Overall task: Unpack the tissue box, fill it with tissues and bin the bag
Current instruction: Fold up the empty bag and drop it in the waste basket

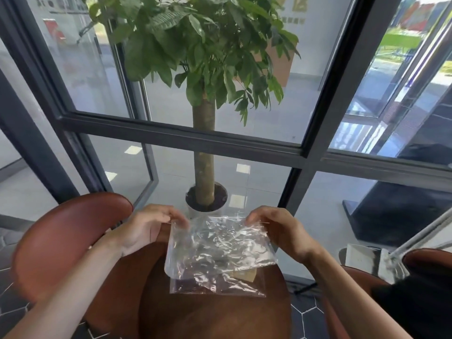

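**Bag held up over table**

I've got the clear plastic bag [217, 243] up w/ both hands, just above the round brown table [215, 316]. Left hand [144, 228] pinches its top left corner, right hand [276, 228] pinches the top right, fingers closed on the film. Something tan shows thru the bag's lower edge; can't tell what. Brown chair [66, 241] to the left, potted tree [204, 152] ahead by the window.

My clear bag [217, 248] covers whatever lies under it on the round table [215, 314]; only a pale corner shows, too little to identify. My left fingertips [179, 221] blur behind the plastic. Both of my forearms and the table's near rim are cut off by the lower edge.
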